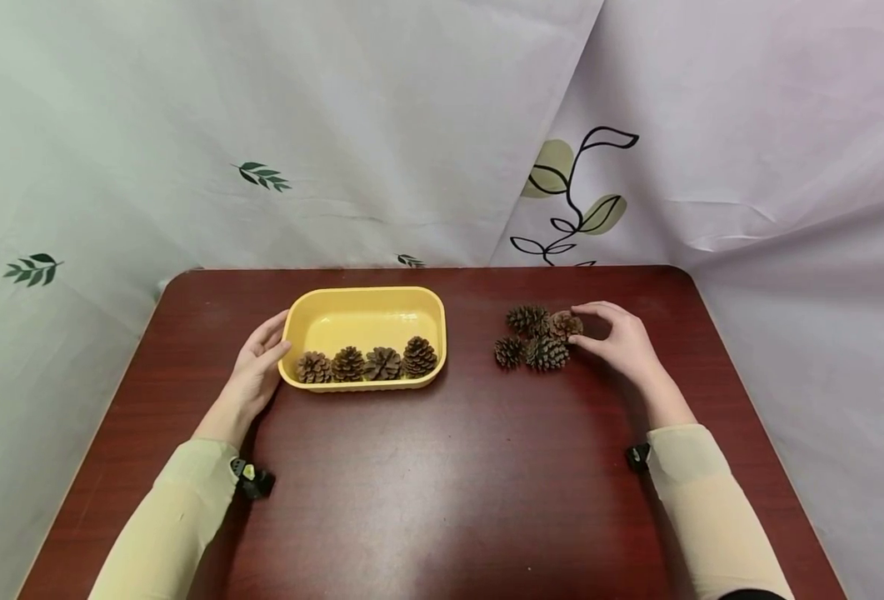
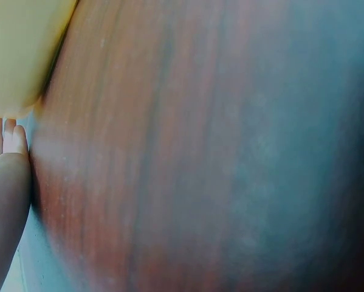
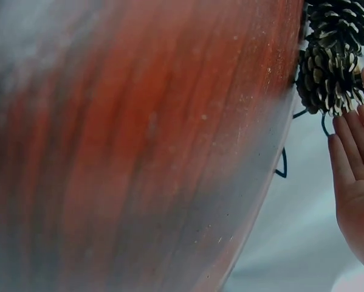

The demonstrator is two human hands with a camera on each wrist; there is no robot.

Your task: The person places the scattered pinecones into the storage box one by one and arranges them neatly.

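Observation:
At its left end, a yellow plastic tray (image 1: 367,293) is held by my left hand (image 1: 257,362), thumb on the rim and fingers along the outer wall. Several brown pine cones (image 1: 383,364) stand in a row along the tray's near side. To the right, my right hand (image 1: 621,337) pinches a lighter brown pine cone (image 1: 565,325) between thumb and fingertips. That cone sits at the right edge of a small cluster of pine cones (image 1: 547,353) on the table. In the right wrist view, the fingers (image 3: 352,143) reach up to the cones.
The dark red wooden table (image 1: 427,467) carries both the tray and the cluster, with a stretch of tabletop between them. A pale curtain (image 1: 382,125) with leaf prints hangs behind and along both sides of the table.

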